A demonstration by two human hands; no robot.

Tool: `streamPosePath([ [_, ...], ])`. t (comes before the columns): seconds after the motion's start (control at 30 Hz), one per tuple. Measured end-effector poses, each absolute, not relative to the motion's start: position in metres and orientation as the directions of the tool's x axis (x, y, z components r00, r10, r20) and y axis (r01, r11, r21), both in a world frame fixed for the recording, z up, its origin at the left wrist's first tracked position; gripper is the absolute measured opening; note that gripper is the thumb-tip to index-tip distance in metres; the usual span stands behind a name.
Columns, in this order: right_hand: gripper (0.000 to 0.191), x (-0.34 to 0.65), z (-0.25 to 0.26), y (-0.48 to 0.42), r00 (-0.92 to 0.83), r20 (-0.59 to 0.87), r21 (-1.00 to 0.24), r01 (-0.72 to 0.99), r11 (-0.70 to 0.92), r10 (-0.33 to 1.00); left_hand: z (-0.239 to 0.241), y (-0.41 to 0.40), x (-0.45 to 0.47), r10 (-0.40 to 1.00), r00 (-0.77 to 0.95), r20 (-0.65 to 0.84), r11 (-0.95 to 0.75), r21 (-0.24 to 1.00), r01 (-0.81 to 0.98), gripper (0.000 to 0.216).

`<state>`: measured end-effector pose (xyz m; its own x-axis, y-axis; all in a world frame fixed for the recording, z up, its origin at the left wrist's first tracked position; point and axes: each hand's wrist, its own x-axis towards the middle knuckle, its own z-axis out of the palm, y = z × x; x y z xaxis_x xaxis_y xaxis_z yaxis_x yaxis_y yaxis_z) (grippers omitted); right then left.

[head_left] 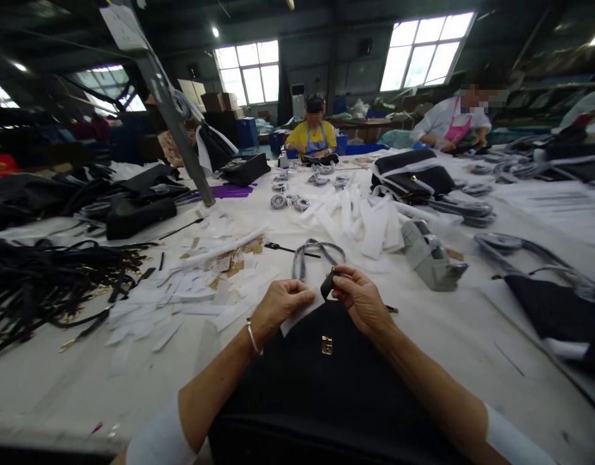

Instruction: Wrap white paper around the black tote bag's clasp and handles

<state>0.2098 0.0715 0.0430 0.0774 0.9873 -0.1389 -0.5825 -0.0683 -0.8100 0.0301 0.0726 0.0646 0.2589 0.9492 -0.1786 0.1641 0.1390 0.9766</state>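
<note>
A black handbag (321,387) with a small gold clasp (327,345) lies on the white table (472,336) right in front of me. My right hand (360,298) pinches a small black strap tab (328,283) at the bag's top edge. My left hand (281,303) is closed on a strip of white paper (300,311) at the same edge, with a silver bangle on its wrist. A grey wrapped handle loop (317,248) lies just beyond my hands.
White paper strips (181,290) are scattered left, with a heap of black straps (40,278) beyond them. A grey tape dispenser (430,258), more black bags (408,174) and wrapped handles (520,248) lie right. Two other people work at the far side.
</note>
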Motion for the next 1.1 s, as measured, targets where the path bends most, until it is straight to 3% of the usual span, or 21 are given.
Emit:
streamPosePath([
  [0.13,0.041,0.208,0.043,0.066,0.084,-0.118,-0.814,-0.579,-0.048,0.989,0.057,0.072,0.027,0.934,0.256,-0.248,0.203,0.961,0.189,0.035],
  [0.33,0.038,0.205,0.037,0.069,0.103,-0.107,-0.816,-0.577,-0.028,0.989,0.054,0.074,0.027,0.942,0.257,-0.217,0.177,0.969,0.171,0.035],
  [0.63,0.036,0.208,0.022,0.076,0.182,-0.060,-0.845,-0.533,0.047,0.981,0.053,0.076,0.028,0.950,0.229,-0.211,0.131,0.938,0.321,0.037],
  [1.1,0.036,0.204,0.020,0.075,0.139,-0.054,-0.865,-0.502,0.024,0.989,0.049,0.081,0.031,0.972,0.164,-0.168,0.091,0.914,0.396,0.032],
])
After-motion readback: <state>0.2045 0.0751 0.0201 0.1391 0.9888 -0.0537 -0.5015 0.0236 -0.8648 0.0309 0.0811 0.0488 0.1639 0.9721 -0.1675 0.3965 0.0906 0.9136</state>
